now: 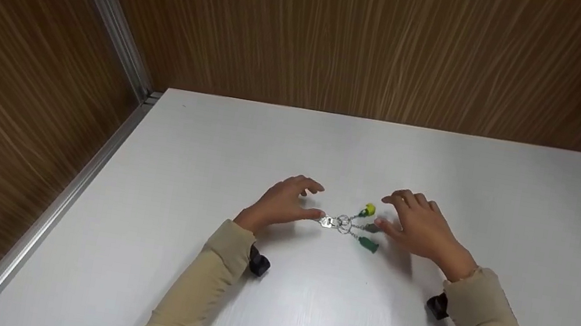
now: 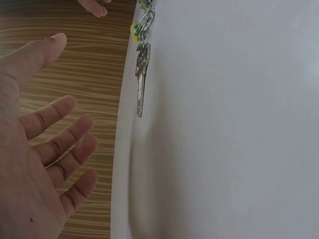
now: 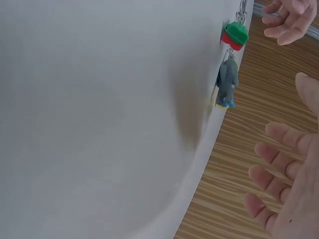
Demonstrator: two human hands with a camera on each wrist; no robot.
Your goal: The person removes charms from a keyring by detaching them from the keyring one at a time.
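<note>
Silver keys on metal rings (image 1: 338,223) with green, grey and yellow charms are seen lying flat on the white bench (image 1: 442,171), between two hands. The left hand (image 1: 284,202) and right hand (image 1: 421,227) are held just beside them, each grip released, fingers spread, nothing grasped.

One key (image 2: 141,82), three small charms (image 1: 368,227) on chains, two hands (image 1: 283,204), one table (image 1: 302,306)
</note>
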